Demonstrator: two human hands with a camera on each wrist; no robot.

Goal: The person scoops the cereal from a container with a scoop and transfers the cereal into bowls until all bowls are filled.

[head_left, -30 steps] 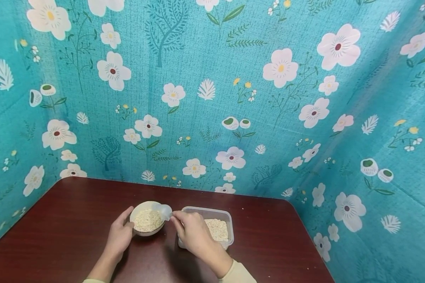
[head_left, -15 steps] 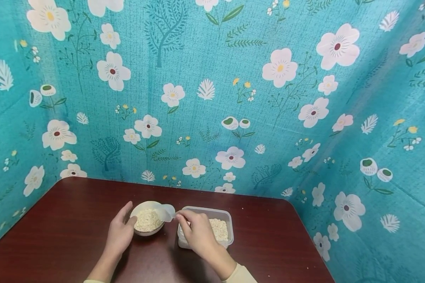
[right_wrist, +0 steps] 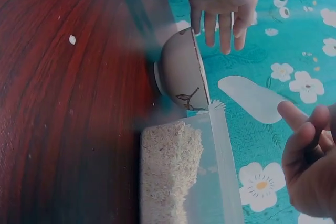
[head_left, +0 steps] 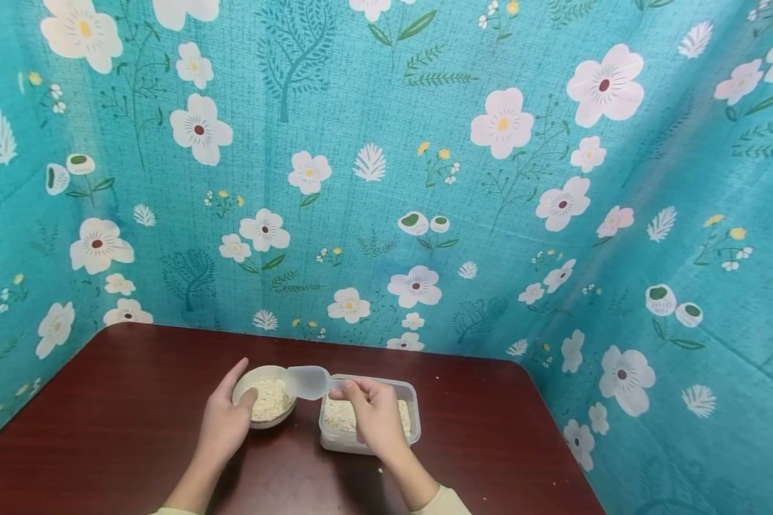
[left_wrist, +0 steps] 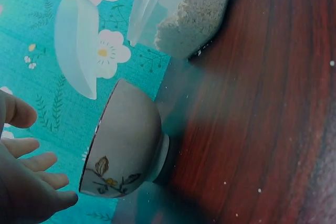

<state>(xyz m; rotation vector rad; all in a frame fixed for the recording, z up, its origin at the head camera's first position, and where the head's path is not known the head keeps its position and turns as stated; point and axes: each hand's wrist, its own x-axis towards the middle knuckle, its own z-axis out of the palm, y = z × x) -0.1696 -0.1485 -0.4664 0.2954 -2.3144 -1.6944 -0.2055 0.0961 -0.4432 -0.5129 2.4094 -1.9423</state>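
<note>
A patterned bowl (head_left: 294, 413) holding pale flakes, which look like rolled oats (head_left: 270, 399), stands on the table. My left hand (head_left: 227, 415) is at its left side with fingers extended and the thumb over the rim; the left wrist view shows the fingers (left_wrist: 39, 162) spread by the rim of the bowl (left_wrist: 126, 135), gripping nothing. My right hand (head_left: 380, 415) pinches the handle of a translucent plastic scoop (head_left: 310, 383). The scoop is raised between the bowl and a clear plastic container (head_left: 351, 445), its tip near the bowl's rim. In the right wrist view the scoop (right_wrist: 252, 98) looks empty.
The container holds more flakes (right_wrist: 165, 171) and stands close to the bowl's right. A few loose flakes (head_left: 380, 470) lie on the dark red table (head_left: 489, 422). A teal floral curtain (head_left: 361, 250) hangs behind and at both sides.
My right hand has moved right with the scoop, drawing it from over the bowl towards the container. The left hand has shifted slightly right, its thumb now further over the bowl. The view has turned slightly.
</note>
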